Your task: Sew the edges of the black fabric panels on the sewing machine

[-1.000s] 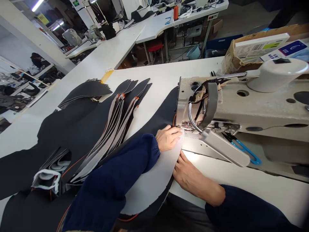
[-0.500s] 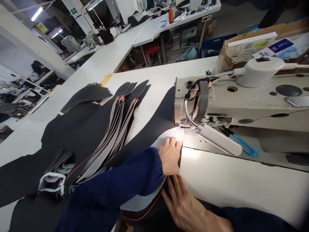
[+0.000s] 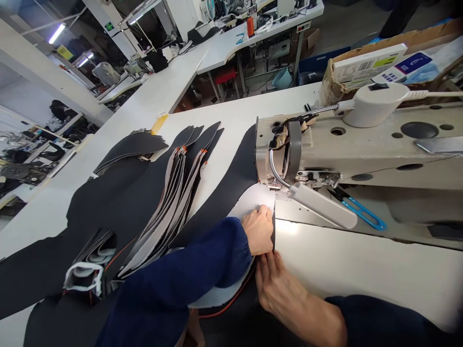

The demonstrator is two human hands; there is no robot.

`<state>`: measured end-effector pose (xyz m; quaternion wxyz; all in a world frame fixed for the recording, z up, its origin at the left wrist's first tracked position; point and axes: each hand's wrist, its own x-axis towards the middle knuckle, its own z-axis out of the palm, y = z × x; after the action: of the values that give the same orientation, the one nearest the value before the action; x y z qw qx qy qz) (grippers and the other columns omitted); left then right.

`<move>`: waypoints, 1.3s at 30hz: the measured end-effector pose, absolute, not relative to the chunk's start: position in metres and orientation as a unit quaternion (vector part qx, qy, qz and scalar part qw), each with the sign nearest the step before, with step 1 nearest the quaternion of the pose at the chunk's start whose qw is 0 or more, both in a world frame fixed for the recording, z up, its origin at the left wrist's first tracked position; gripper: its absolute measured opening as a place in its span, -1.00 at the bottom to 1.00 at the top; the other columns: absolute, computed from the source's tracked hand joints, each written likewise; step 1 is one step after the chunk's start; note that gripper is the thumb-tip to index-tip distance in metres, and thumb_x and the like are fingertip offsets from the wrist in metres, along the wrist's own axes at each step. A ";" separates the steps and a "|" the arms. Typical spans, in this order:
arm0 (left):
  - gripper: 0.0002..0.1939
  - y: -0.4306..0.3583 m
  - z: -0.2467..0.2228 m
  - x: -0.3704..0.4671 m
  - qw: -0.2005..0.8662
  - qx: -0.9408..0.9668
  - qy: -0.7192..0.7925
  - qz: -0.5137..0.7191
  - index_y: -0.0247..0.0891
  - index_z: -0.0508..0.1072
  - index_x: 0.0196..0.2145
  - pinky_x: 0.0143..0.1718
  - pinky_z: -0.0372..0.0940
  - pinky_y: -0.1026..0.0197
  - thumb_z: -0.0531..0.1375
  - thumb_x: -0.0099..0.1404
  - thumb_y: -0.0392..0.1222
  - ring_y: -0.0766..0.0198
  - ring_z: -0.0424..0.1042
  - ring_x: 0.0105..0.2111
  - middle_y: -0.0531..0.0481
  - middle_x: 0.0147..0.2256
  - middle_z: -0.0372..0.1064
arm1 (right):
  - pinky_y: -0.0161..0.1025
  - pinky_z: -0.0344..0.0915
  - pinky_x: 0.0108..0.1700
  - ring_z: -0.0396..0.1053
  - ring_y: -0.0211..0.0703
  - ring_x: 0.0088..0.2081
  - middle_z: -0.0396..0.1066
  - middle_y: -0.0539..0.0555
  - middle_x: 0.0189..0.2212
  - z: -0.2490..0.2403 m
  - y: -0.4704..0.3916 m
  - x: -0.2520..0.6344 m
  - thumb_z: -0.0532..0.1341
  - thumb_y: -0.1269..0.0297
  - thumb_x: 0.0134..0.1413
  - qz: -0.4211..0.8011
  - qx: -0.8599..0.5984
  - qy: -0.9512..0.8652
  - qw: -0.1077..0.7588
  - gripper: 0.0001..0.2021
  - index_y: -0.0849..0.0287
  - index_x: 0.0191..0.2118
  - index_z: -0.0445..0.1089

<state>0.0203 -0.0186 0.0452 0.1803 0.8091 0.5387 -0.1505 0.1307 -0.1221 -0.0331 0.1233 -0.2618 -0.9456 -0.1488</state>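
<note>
A black fabric panel point(image 3: 231, 171) with a light grey backing point(image 3: 249, 198) lies under the head of a sewing machine point(image 3: 383, 154), its edge by the presser foot point(image 3: 274, 183). My left hand point(image 3: 258, 229) is closed, its curled fingers gripping the panel just in front of the foot. Right below it, my right hand point(image 3: 280, 289) has its fingers pressed together on the panel's edge, the fingertips partly hidden by the left hand. An orange seam line point(image 3: 227, 308) runs along the lower part of the fabric, which hangs toward me.
Left on the white table point(image 3: 224, 113) lie a stack of grey-backed black pieces point(image 3: 173, 193), a pile of curved black pieces point(image 3: 128, 147) and a white-edged bundle point(image 3: 83, 277). Blue thread snips point(image 3: 361, 209) rest under the machine arm. Behind it stands a cardboard box point(image 3: 329, 79).
My right hand has moved up to the panel's edge and its fingers have drawn together. My left hand has shifted slightly down and right relative to the foot. The view has moved slightly.
</note>
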 end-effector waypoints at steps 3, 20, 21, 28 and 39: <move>-0.54 -0.023 0.045 0.016 0.190 0.815 0.526 -0.150 -0.42 0.25 -0.05 -0.24 0.33 0.09 0.13 0.06 -0.26 0.06 0.34 -0.20 -0.25 -0.08 0.21 | 0.31 0.23 -0.03 0.38 0.40 -0.09 0.43 0.54 -0.16 -0.031 -0.112 0.134 0.18 0.32 -0.22 -0.149 -0.258 -0.951 0.084 -0.54 0.53 -0.14 0.45; -0.58 -0.005 0.047 0.016 0.192 0.820 0.517 -0.154 -0.45 0.27 -0.05 -0.17 0.32 0.11 0.14 0.10 -0.30 0.07 0.35 -0.19 -0.27 -0.10 0.24 | 0.27 0.24 -0.03 0.42 0.31 -0.13 0.40 0.61 -0.16 -0.034 -0.106 0.127 0.09 0.38 -0.12 -0.181 -0.250 -0.949 0.071 -0.52 0.64 -0.07 0.33; -0.59 -0.008 0.048 0.015 0.198 0.820 0.514 -0.156 -0.46 0.27 -0.06 -0.17 0.32 0.11 0.13 0.11 -0.30 0.07 0.36 -0.19 -0.27 -0.12 0.25 | 0.26 0.24 -0.02 0.42 0.30 -0.14 0.41 0.59 -0.17 -0.032 -0.101 0.128 0.10 0.39 -0.13 -0.180 -0.249 -0.950 0.057 -0.54 0.61 -0.07 0.34; -0.68 -0.011 0.036 0.010 0.157 0.844 0.492 -0.142 -0.43 0.33 -0.09 -0.12 0.29 0.15 0.08 0.17 -0.32 0.09 0.34 -0.16 -0.24 -0.13 0.29 | 0.25 0.18 0.02 0.42 0.23 -0.16 0.45 0.49 -0.23 -0.010 -0.086 0.127 0.12 0.41 -0.05 -0.163 -0.242 -0.956 0.037 -0.65 0.48 -0.11 0.36; -0.72 -0.007 0.046 0.010 0.182 0.840 0.486 -0.155 -0.44 0.36 -0.13 -0.15 0.31 0.15 0.11 0.17 -0.34 0.08 0.38 -0.18 -0.25 -0.17 0.32 | 0.12 0.27 -0.22 0.41 0.13 -0.36 0.47 0.31 -0.42 -0.013 -0.074 0.119 0.15 0.52 -0.15 -0.147 -0.227 -0.963 0.004 -0.79 0.34 -0.31 0.43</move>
<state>0.0098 -0.0067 0.0464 0.1820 0.8405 0.4862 -0.1552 0.1193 -0.0743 -0.0126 0.0037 -0.2267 -0.9628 -0.1471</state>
